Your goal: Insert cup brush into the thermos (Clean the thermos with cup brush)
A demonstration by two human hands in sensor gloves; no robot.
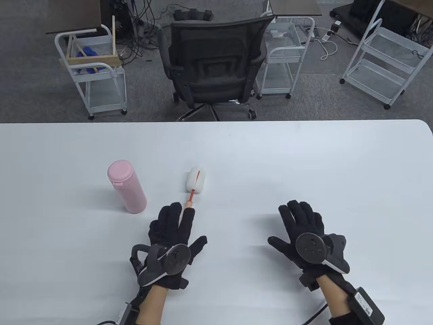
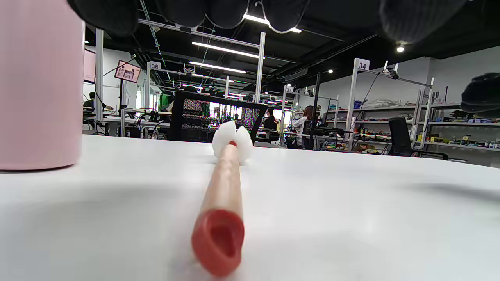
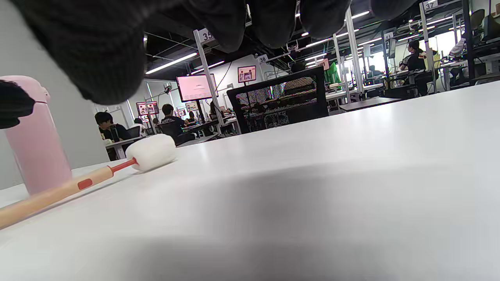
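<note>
Left hand (image 1: 172, 237) hovers flat, fingers spread, over the cup brush (image 1: 194, 184) handle, gripping nothing. Right hand (image 1: 306, 237) likewise splayed, empty; pink thermos (image 1: 127, 186) stands capped

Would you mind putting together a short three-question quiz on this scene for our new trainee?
1. True or false: the pink thermos still has its lid on.
2. The cup brush lies on the table. Its sponge end points: A) toward the person, B) away from the person, C) straight at the thermos.
3. Fill in: the hand over the brush handle is the ____ hand.

Key
1. True; it stands upright and closed.
2. B; the handle end lies under the left hand.
3. Left; the right hand is spread above bare table, apart from both things.
</note>
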